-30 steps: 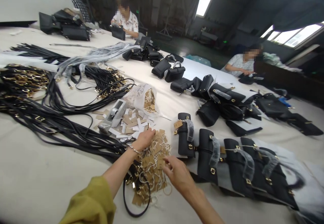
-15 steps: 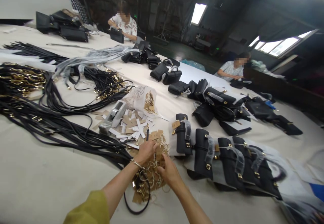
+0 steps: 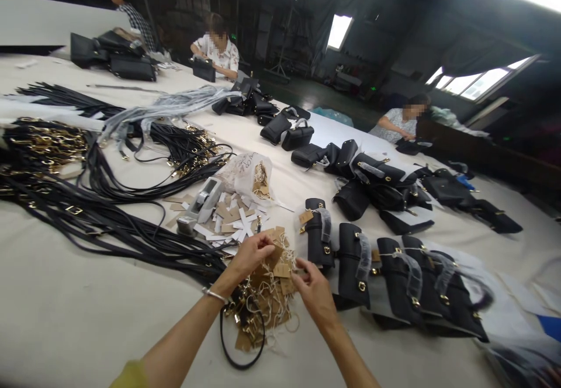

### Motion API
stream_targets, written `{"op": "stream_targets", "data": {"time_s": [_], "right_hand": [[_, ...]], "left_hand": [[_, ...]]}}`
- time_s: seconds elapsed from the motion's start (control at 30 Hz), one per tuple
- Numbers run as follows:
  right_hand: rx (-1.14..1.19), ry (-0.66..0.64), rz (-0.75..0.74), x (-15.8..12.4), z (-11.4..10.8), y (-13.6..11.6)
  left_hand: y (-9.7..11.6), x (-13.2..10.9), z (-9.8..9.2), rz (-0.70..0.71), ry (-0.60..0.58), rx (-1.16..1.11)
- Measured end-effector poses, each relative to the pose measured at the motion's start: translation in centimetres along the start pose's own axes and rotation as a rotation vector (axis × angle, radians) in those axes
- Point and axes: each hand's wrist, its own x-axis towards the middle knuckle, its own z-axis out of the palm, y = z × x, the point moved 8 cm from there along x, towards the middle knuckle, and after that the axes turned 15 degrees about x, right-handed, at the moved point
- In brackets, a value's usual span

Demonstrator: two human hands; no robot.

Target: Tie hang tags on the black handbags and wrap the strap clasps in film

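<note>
My left hand [image 3: 250, 256] is closed in a pinch on a brown card hang tag [image 3: 275, 255], held just over the tag pile. To its right, my right hand [image 3: 314, 291] has its thumb and forefinger a little apart at the edge of the pile, with no tag visible between them. The pile of brown tags [image 3: 274, 309] with tangled white strings lies beneath and between both hands. Black straps with gold clasps [image 3: 239, 318] run into the pile's left side. Right of my right hand stands a row of black handbags [image 3: 353, 265] with plastic-wrapped handles.
Black straps [image 3: 131, 230] cover the left of the table. A grey tape dispenser [image 3: 199, 207] stands among paper strips [image 3: 236, 215], beside a plastic bag of tags [image 3: 252, 177]. More black handbags [image 3: 381, 172] lie beyond. Several people [image 3: 217, 52] work at the table's far side.
My hands have drawn apart: the left has lifted slightly with a tag in its fingers, and the right has shifted to the right. The camera view has tilted slightly.
</note>
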Motion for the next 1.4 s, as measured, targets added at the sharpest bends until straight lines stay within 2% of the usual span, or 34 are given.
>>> {"op": "stream_targets", "data": {"time_s": [0.07,0.17,0.23,0.27,0.4,0.57,0.63,0.7,0.73,0.83,0.9,1.0,1.07,1.13,1.23,1.33,1.4], "right_hand": [[0.119,-0.04,0.014,-0.3,-0.4,-2.5],[0.472,-0.264,0.093,-1.4,1.4,-6.3],[0.683,-0.404,0.148,-2.5,3.0,-8.3],[0.727,-0.428,0.166,-2.9,3.6,-8.9],[0.736,-0.319,0.219,-3.7,3.9,-8.3],[0.761,-0.283,0.243,-4.2,2.4,-7.0],[0.773,-0.261,0.243,-4.4,1.5,-6.7],[0.774,-0.231,0.246,-4.5,0.8,-6.3],[0.766,-0.218,0.252,-4.5,0.5,-6.0],[0.711,-0.175,0.278,-4.5,0.3,-4.3],[0.653,-0.143,0.307,-4.5,0.4,-2.6],[0.54,-0.112,0.367,-4.6,0.4,0.0],[0.463,-0.082,0.367,-4.6,-0.1,0.7],[0.413,-0.055,0.33,-4.5,-0.5,0.1],[0.45,-0.074,0.261,-4.2,0.0,-3.2],[0.745,-0.219,0.192,-3.9,2.3,-7.5],[0.91,-0.29,0.191,-3.7,3.4,-9.2]], "left_hand": [[1.5,-1.0,-0.5,0.042,-0.095,-0.224],[4.3,-2.6,-0.7,0.023,-0.226,-0.72],[6.0,-3.3,-0.9,-0.016,-0.242,-0.921],[6.8,-3.6,-1.1,-0.024,-0.229,-0.968],[8.7,-4.1,-1.9,-0.009,-0.158,-1.097],[8.8,-4.1,-1.8,-0.028,-0.19,-1.262],[8.4,-3.9,-1.7,-0.03,-0.236,-1.253],[7.5,-3.6,-1.6,-0.033,-0.257,-1.126],[6.8,-3.4,-1.9,-0.041,-0.216,-1.013],[4.6,-3.0,-4.1,-0.086,0.021,-0.708],[4.0,-3.2,-4.9,-0.115,0.069,-0.718],[4.6,-3.7,-4.8,-0.132,0.012,-0.893],[5.4,-3.9,-4.7,-0.129,-0.014,-0.955],[6.2,-4.1,-4.4,-0.122,-0.047,-0.976],[7.4,-4.3,-4.0,-0.086,-0.071,-0.955],[8.6,-4.6,-3.7,-0.043,-0.086,-0.924],[9.2,-4.8,-3.7,-0.015,-0.09,-0.897]]}}
